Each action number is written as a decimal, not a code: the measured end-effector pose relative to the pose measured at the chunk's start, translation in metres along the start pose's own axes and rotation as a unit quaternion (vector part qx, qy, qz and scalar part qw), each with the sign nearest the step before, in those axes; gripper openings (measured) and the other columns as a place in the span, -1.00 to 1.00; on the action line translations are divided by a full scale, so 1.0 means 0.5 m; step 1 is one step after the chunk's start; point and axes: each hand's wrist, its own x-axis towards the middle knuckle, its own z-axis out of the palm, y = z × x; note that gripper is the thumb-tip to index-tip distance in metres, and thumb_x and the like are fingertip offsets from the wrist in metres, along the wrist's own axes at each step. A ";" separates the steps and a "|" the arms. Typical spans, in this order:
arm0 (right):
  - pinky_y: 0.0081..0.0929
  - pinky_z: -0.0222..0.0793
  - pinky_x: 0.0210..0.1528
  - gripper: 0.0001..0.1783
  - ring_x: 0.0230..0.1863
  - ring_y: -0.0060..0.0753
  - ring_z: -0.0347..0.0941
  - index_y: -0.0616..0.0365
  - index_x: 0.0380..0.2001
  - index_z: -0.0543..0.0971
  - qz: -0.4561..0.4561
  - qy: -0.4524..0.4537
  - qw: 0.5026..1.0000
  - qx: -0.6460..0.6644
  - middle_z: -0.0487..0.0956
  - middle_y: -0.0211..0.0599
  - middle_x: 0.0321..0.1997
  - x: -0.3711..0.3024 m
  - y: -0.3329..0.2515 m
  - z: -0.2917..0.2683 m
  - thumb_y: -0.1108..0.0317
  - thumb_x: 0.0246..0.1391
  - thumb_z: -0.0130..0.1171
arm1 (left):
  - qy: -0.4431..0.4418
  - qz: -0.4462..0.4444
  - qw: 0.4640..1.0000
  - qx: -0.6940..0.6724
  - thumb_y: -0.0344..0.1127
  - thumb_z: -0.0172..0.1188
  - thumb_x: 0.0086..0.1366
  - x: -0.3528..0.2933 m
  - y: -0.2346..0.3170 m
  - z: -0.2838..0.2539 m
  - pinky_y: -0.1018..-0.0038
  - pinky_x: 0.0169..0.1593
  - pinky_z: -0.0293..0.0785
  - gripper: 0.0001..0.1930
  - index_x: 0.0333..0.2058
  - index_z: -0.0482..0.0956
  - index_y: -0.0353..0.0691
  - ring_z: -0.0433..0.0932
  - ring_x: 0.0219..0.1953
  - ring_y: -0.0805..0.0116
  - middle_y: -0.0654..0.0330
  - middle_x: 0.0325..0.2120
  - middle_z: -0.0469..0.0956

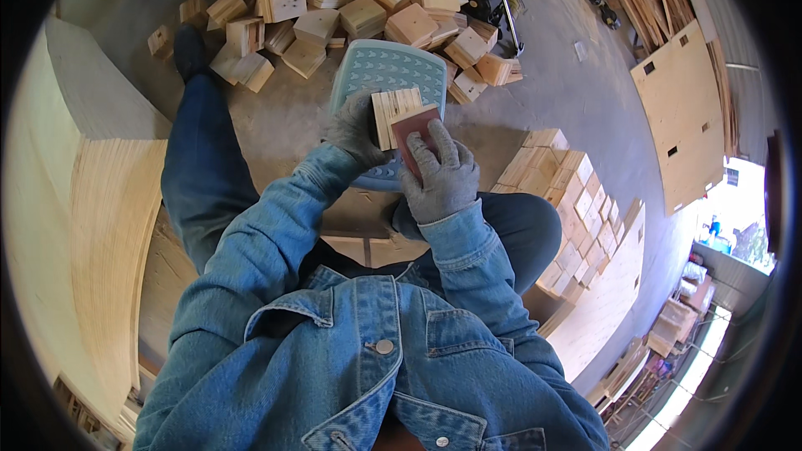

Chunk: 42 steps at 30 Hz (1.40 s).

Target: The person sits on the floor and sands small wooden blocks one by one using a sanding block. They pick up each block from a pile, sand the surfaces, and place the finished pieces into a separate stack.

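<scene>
Both of my hands are in grey work gloves, above a pale blue-green plastic stool (393, 67). My left hand (357, 129) is closed round a layered plywood block (388, 108), gripping it from the left. Fingers of my right hand (441, 169) lie over a reddish-brown sanding block (408, 127) with a pale wooden edge. This sanding block rests against the right side of the plywood block. My left thumb and the contact face between the two pieces are mostly hidden.
Beyond the stool lies a loose heap of wooden blocks (363, 17), with a black and silver tool (499, 2) at its right. Neatly stacked blocks (576, 209) stand on a board to my right. A large curved-looking wooden panel (113, 242) rises at my left.
</scene>
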 end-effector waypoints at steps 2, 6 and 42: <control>0.15 0.40 0.31 -0.33 0.26 0.25 0.47 -0.10 0.24 0.65 0.011 -0.006 1.000 -0.017 0.46 -0.10 0.45 0.029 -0.008 0.011 0.13 0.00 0.47 | 0.009 0.003 1.000 -0.009 -0.13 0.56 0.07 -0.004 -0.025 -0.008 0.25 0.35 0.41 -0.21 0.26 0.44 -0.15 0.52 0.21 0.16 0.14 0.13 0.57; 0.13 0.38 0.35 -0.36 0.27 0.25 0.48 -0.08 0.27 0.63 0.073 -0.035 0.996 -0.043 0.45 -0.17 0.49 0.130 -0.005 0.009 0.10 0.09 0.39 | 0.062 0.036 0.992 0.100 -0.16 0.60 0.00 -0.001 -0.020 0.016 0.26 0.31 0.44 -0.18 0.24 0.41 -0.15 0.53 0.16 0.13 0.13 0.08 0.56; 0.13 0.46 0.22 -0.38 0.19 0.22 0.49 -0.07 0.19 0.67 -0.032 -0.010 0.999 -0.008 0.48 -0.25 0.44 -0.005 -0.036 0.006 0.11 0.01 0.42 | 0.119 0.081 0.945 0.295 0.10 0.60 -0.07 -0.017 -0.029 -0.004 0.15 0.37 0.39 -0.07 0.25 0.39 -0.08 0.45 0.23 -0.06 0.01 0.13 0.48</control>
